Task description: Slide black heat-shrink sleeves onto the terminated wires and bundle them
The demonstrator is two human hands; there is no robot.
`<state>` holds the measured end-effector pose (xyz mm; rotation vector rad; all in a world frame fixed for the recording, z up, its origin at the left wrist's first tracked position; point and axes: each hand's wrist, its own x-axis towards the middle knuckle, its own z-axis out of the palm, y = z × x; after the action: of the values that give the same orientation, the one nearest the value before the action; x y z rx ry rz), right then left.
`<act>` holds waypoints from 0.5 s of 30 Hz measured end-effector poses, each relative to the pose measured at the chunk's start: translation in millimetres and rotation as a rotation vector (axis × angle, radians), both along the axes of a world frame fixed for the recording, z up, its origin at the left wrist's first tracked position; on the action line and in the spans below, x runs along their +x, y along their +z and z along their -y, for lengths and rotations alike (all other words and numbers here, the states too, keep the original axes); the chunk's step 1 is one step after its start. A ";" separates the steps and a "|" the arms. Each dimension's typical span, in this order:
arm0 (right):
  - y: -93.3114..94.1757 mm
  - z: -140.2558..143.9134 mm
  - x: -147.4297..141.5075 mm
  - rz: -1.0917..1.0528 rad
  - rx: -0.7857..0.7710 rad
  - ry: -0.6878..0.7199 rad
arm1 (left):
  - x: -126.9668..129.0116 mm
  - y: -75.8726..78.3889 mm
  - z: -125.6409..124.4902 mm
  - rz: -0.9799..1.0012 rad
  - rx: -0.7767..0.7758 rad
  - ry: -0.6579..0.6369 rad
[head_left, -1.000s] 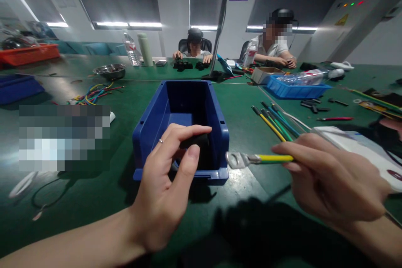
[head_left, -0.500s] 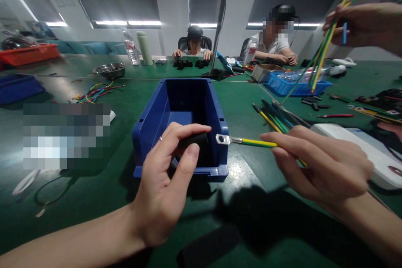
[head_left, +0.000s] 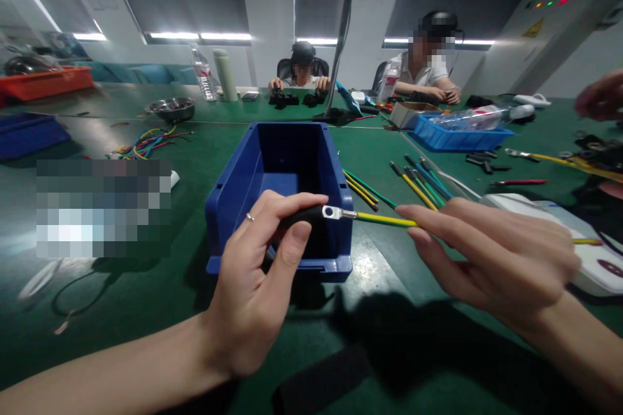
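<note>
Your left hand pinches a black sleeve between thumb and fingers, over the blue bin's near rim. Your right hand grips a yellow-green wire, its metal lug touching the sleeve's end.
</note>
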<state>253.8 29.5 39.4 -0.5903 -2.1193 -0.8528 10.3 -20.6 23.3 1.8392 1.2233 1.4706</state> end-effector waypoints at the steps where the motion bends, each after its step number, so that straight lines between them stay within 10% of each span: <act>1: 0.3 -0.1 -0.2 0.002 0.009 0.007 | 0.1 0.1 0.3 -0.011 0.003 0.000; 15: 1.8 5.4 -5.2 0.070 -0.044 0.061 | 1.0 -2.1 -2.9 -0.289 0.192 -0.091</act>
<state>248.5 24.1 41.2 -0.5225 -2.2130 -0.8047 11.3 -17.7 21.1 2.2687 1.1404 1.3457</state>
